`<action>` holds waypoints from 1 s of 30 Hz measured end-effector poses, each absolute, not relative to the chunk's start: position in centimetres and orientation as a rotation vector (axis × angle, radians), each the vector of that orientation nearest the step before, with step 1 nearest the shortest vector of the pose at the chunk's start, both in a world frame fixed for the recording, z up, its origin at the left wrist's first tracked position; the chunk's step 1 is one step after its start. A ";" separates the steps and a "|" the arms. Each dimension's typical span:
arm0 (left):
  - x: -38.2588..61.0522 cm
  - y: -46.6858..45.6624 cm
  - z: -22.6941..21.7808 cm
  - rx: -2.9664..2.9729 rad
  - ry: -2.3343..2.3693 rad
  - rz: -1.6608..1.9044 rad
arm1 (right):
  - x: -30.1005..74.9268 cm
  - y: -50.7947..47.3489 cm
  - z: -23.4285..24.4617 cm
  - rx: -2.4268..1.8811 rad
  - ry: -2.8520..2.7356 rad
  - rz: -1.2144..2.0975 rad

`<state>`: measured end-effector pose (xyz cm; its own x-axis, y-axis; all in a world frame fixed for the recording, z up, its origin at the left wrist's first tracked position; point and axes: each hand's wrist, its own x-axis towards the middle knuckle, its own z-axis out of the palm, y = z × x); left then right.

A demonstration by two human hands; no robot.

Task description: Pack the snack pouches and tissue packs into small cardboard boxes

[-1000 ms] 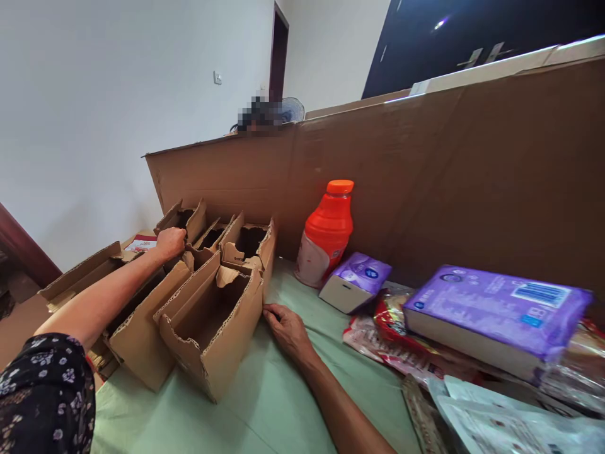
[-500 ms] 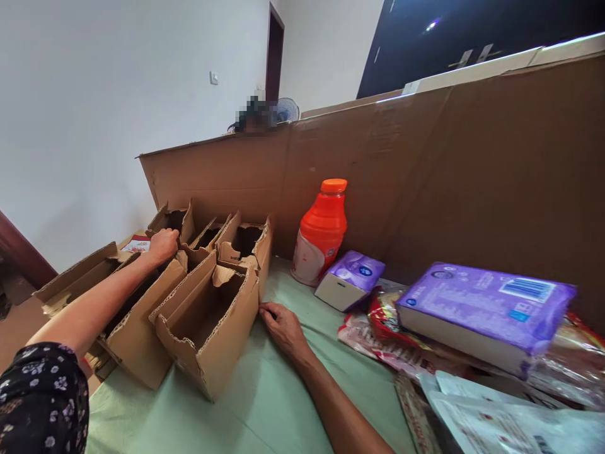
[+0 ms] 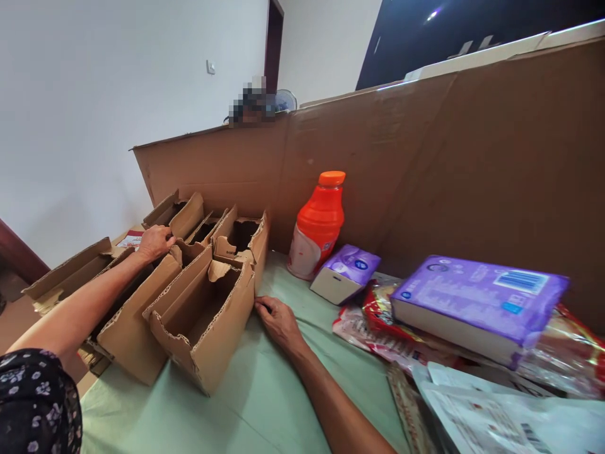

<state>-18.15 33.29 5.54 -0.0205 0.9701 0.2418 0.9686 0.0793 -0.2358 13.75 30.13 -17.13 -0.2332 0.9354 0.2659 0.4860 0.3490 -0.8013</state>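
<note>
My left hand [image 3: 157, 243] reaches across the open cardboard boxes on the left. Its fingers are curled at the near end of a narrow cardboard box [image 3: 188, 214] at the back left; the fingertips are partly hidden. My right hand [image 3: 278, 321] rests on the green cloth [image 3: 278, 403], fingers curled in with nothing visible in them. Its thumb and forefinger tips are close against the right side of the front cardboard box [image 3: 227, 334]. Another box [image 3: 137, 334] stands to that one's left, and a smaller box [image 3: 259, 246] sits behind it.
An orange-capped bottle [image 3: 319, 221] stands by the cardboard partition [image 3: 425, 170]. Right of it lie a small purple tissue pack [image 3: 352, 265], a larger purple tissue pack [image 3: 477, 302], shiny food packets [image 3: 378, 309] and pale pouches [image 3: 510, 410]. Beyond the partition, a person's blurred head shows.
The back-left box has shifted and turned, so more of its right side wall shows beyond my left hand. My right hand has stayed beside the front box. The whole view has shifted slightly.
</note>
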 end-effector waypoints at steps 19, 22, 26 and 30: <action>-17.8 32.9 6.9 -1.888 -2.117 -0.203 | 13.8 29.9 -16.8 -1.238 -1.846 0.779; -17.3 32.6 7.4 -1.922 -2.117 -0.209 | 13.9 29.9 -16.8 -1.251 -1.844 0.785; -16.8 32.9 7.5 -2.020 -2.179 -0.142 | 14.0 29.8 -16.8 -1.253 -1.853 0.787; -16.4 32.6 8.4 -2.008 -2.227 -0.213 | 14.0 29.8 -16.8 -1.240 -1.859 0.787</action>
<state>-16.36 32.61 8.38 -0.1028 0.9756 0.1939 0.9947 0.1019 0.0144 13.98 29.82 -16.80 -0.2461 0.9366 0.2495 0.4729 0.3407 -0.8126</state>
